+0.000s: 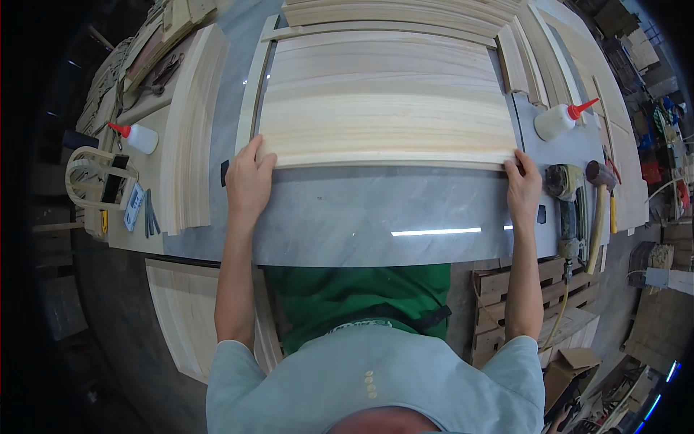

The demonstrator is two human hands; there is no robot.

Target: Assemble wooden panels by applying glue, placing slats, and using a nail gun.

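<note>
A wide, pale wooden panel (390, 108) lies flat on the grey tabletop (332, 210). My left hand (250, 177) grips its near left corner, thumb on top and fingers at the side. At the near right corner, my right hand (524, 184) pinches the panel's edge in the same manner. A narrow wooden strip (251, 94) runs along the panel's left side, and another strip (383, 27) crosses its far edge. The undersides of the corners are hidden.
Red-tipped white glue bottles (557, 123) stand on both sides. Right of my right hand lie a nail gun (567, 210) with a hose and a mallet (598, 210). Board stacks (195, 137) line the left; more boards (397, 11) lie at the far side. A pallet (491, 304) stands below.
</note>
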